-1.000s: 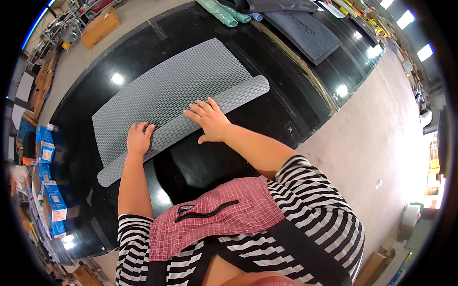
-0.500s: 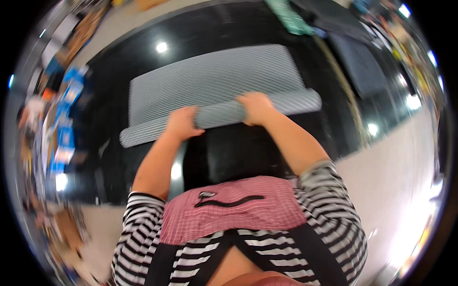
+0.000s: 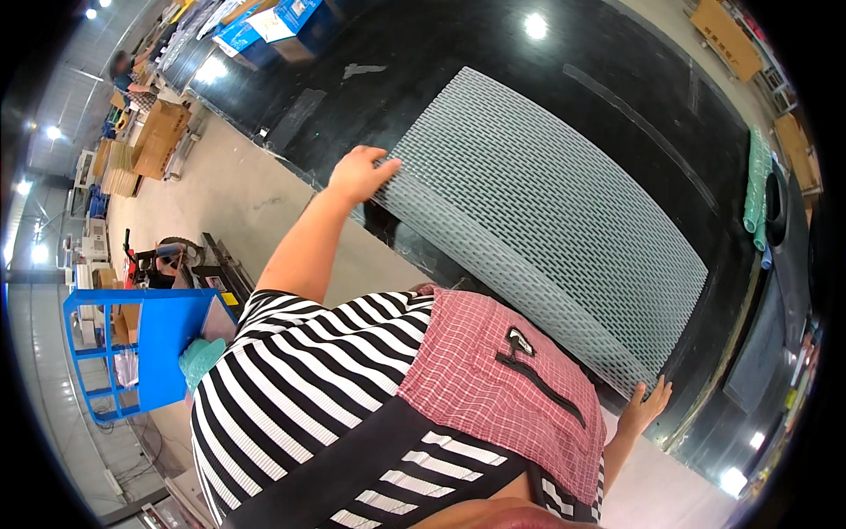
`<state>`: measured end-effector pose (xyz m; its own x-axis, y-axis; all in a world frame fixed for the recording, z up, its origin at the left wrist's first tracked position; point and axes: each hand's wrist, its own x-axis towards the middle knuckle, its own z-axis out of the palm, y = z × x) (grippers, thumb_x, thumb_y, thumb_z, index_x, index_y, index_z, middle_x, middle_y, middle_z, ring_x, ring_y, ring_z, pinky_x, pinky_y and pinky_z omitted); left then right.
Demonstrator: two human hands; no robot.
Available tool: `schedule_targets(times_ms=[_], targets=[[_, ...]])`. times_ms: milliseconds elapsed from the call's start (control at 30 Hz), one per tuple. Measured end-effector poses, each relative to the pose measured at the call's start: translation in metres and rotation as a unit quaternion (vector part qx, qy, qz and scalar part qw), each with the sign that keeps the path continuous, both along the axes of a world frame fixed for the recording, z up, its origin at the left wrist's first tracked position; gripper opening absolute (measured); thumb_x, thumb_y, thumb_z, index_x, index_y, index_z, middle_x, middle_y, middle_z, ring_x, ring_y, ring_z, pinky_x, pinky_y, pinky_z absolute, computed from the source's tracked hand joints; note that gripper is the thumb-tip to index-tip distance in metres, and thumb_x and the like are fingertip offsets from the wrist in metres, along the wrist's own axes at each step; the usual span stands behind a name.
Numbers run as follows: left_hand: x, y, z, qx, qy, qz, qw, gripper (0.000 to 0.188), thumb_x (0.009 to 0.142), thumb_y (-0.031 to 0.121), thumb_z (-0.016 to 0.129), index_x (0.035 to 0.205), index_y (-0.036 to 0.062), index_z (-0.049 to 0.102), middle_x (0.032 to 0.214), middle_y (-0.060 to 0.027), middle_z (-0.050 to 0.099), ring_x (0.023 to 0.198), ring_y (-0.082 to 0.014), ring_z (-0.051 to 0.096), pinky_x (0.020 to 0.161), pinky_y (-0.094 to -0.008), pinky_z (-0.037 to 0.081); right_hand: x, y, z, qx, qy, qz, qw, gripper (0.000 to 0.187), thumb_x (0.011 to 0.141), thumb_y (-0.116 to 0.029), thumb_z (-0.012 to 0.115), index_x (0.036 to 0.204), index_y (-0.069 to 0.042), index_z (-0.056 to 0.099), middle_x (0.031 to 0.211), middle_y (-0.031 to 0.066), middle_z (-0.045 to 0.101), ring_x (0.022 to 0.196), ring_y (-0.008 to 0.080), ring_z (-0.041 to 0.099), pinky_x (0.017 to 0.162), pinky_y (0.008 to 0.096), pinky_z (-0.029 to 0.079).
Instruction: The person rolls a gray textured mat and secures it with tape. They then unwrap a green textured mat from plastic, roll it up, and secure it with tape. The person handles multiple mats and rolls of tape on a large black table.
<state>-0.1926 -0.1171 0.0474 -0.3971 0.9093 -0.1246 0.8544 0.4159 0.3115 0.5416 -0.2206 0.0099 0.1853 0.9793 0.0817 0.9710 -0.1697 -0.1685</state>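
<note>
A grey mat (image 3: 555, 212) with a pattern of small slots lies partly unrolled on a black table (image 3: 582, 53). Its near edge is a thick roll (image 3: 502, 273) close in front of my body. At the roll's left end rests my left hand (image 3: 359, 176), thumb and fingers apart. My right hand (image 3: 645, 406) touches the right end, its fingers stretched out and spread against the side. Neither hand is wrapped round the roll.
Blue boxes (image 3: 278, 18) sit at the table's far left. Green rolls (image 3: 756, 189) lie at the right beside dark sheets (image 3: 758, 353). On the floor left stand a blue frame cart (image 3: 167, 353) and cardboard boxes (image 3: 161, 139); another person (image 3: 132, 79) is far off.
My hands have moved apart from the roll's middle to its two ends. The view has turned, so the mat now slants down to the right and the floor at left shows.
</note>
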Motion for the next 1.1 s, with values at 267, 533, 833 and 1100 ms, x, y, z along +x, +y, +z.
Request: schedule_targets(times_ms=[267,533,833,1100], targets=[[0.002,-0.014,0.0,0.049,-0.23,0.142,0.962,0.065,0.087,0.044,0.076,0.13,-0.0044,0.065,0.118,-0.0199,0.071,0.11,-0.0268,0.067,0.096,-0.035,0.05,0.042,-0.014,-0.014,0.033,0.445,-0.222,0.867,0.07,0.098,-0.036,0.071,0.148,0.006,0.045,0.141,0.0165,0.057,0.127,0.0277,0.055,0.11,0.0391,0.042],[0.005,-0.04,-0.019,0.162,-0.374,0.197,0.892,0.055,0.09,0.026,0.077,0.136,-0.0012,0.063,0.114,-0.0082,0.07,0.099,-0.0145,0.064,0.09,-0.0282,0.049,0.036,-0.023,-0.019,0.075,0.614,-0.231,0.751,0.052,0.101,-0.031,0.069,0.137,0.004,0.055,0.126,0.0131,0.065,0.115,0.0231,0.061,0.1,0.0378,0.048],[0.014,-0.069,-0.059,0.378,-0.56,0.224,0.703,0.043,0.097,0.008,0.071,0.139,0.0066,0.063,0.102,0.0009,0.064,0.088,-0.0057,0.056,0.08,-0.0215,0.046,0.035,-0.032,-0.024,0.09,0.578,-0.229,0.778,0.059,0.097,-0.034,0.073,0.139,0.003,0.054,0.127,0.0113,0.064,0.112,0.0216,0.061,0.098,0.0368,0.048],[-0.009,-0.06,-0.024,0.155,-0.419,0.192,0.874,0.055,0.094,0.031,0.076,0.138,0.0025,0.062,0.117,-0.0065,0.069,0.105,-0.0142,0.061,0.095,-0.0293,0.047,0.04,-0.012,-0.002,-0.043,0.463,-0.294,0.835,0.066,0.096,-0.045,0.072,0.138,0.002,0.055,0.125,0.0091,0.064,0.109,0.0189,0.059,0.092,0.0354,0.047]])
